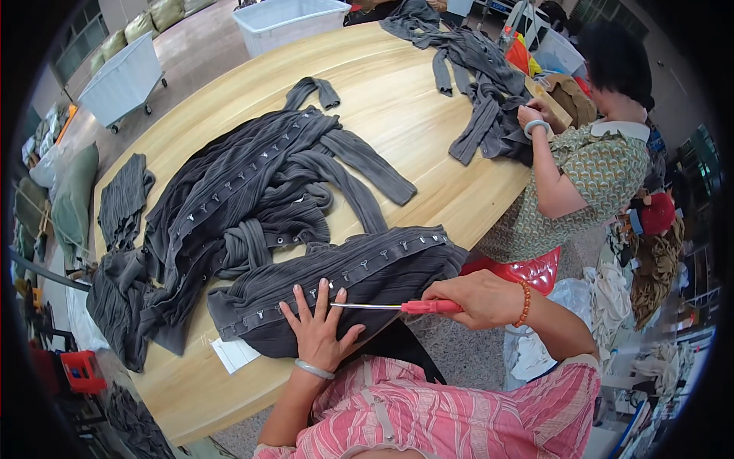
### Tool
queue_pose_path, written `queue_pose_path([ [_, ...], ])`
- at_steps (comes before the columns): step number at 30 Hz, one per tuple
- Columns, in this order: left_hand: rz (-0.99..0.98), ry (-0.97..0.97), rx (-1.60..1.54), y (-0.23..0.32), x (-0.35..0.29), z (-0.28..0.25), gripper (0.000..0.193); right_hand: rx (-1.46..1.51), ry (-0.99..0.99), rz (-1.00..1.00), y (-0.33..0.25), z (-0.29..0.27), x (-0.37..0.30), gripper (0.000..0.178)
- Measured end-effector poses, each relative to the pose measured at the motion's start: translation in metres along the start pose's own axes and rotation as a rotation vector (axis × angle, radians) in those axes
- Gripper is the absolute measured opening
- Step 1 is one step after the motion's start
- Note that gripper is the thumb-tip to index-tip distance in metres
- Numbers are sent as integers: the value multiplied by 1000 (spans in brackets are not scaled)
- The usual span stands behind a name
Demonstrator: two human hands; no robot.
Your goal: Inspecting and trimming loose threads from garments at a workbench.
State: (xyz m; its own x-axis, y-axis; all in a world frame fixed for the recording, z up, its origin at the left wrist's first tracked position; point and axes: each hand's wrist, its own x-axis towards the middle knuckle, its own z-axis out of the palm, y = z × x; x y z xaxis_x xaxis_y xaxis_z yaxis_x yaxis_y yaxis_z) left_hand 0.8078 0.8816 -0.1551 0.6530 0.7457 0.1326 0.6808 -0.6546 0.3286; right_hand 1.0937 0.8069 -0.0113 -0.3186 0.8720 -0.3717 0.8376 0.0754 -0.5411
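Note:
A dark grey ribbed garment [397, 271] lies across the table's near edge, with a row of metal hook fasteners along its band. My left hand [321, 336] rests flat on it, fingers spread, with a bracelet at the wrist. In my right hand [485, 300] is a screwdriver [430, 307] with a red handle and a long thin metal shaft. The shaft lies level over the garment, its tip beside my left fingertips. Whether the tip touches the cloth or a hook I cannot tell. A white paper slip [235, 354] sticks out from under the garment's left end.
More grey garments [252, 164] with hooks are heaped on the wooden table [275, 390], left of centre. At the far right, a co-worker [573, 176] handles another grey garment pile [489, 76]. White bins [290, 27] stand beyond the table; a red stool [527, 269] is nearby.

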Motion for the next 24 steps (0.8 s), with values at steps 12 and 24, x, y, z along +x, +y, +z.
queue_pose_path([
  [12, 204, 24, 2, 44, 58, 32, 75, -114, 94, 245, 29, -16, -42, 28],
  [24, 173, -44, 41, 46, 53, 27, 78, -96, 110, 161, 38, -9, -18, 28],
])
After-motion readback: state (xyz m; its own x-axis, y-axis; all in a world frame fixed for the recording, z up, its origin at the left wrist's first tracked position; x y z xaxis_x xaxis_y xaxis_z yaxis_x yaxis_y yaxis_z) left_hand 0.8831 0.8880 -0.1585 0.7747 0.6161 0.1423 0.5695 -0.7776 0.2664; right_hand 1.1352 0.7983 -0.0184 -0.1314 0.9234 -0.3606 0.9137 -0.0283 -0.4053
